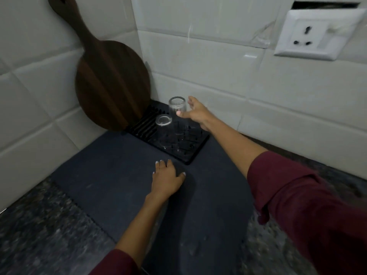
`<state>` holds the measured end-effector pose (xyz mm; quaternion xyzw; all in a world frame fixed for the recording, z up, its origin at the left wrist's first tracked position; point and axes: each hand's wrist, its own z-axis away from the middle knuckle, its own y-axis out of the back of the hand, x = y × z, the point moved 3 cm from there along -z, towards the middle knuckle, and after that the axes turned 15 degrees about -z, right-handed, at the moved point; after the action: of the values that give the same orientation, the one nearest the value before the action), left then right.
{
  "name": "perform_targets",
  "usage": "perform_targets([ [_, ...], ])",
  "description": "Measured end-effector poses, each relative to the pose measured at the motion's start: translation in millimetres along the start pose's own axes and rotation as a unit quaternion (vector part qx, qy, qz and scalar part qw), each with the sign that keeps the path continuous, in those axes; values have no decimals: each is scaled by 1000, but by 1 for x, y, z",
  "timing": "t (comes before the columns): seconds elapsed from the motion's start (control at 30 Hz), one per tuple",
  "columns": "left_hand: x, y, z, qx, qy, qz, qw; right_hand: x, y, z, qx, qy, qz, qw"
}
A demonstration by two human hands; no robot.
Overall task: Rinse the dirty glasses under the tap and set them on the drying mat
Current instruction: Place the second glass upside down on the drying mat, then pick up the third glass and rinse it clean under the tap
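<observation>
Two upturned glasses [177,116] on rack; right-hand fingers [179,113] touch the farther

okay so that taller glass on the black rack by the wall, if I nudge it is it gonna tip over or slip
The taller glass looks tall and narrow and stands upside down among the black rack's pegs, so a sideways nudge could tip it. It is clear glass, likely fragile. If freshly rinsed, it may be slippery. The right hand has fingers at its side.

left hand [166,178] lies flat with fingers spread; right hand [195,112] reaches forward, fingers loosely extended.
</observation>
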<state>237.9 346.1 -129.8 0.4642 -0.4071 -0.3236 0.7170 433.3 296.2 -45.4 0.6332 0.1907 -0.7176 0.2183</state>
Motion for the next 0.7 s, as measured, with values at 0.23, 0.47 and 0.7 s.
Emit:
perform_targets([
  [0.23,127,-12,63,-13,-256,234,938,-22,84,158,62,43,-76,994],
  [0.47,215,-65,99,-111,-322,288,895,-20,200,337,203,80,-152,964],
  [0.7,266,-88,101,-44,-237,339,909,8,264,453,281,68,-197,937],
])
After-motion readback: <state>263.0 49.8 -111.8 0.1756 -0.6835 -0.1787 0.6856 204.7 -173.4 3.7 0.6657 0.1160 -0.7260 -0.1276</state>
